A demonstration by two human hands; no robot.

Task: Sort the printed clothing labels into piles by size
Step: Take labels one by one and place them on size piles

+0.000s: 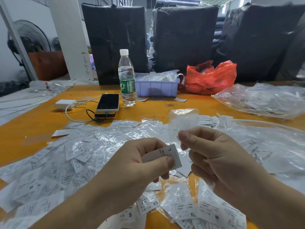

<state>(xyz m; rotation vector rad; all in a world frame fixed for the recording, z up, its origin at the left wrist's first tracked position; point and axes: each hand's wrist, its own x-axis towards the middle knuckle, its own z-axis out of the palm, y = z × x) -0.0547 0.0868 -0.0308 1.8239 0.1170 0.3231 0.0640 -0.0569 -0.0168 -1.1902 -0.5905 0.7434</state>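
A white label (171,156) with a big "L" on it was pinched between the thumb and curled fingers of the left hand (142,164). It was held up above the orange table (33,119). A small clear plastic sleeve (183,124) was pinched by the thumb and first finger of the right hand (212,154), just beside the label. Many more labels (66,156) were spread on the table under both hands, mixed with clear wrappers. Small piles marked S (130,214), XS (155,203), XL (192,214) and M (217,217) were laid close to the person. A water bottle (126,78) and a phone (108,102) were seen farther back.
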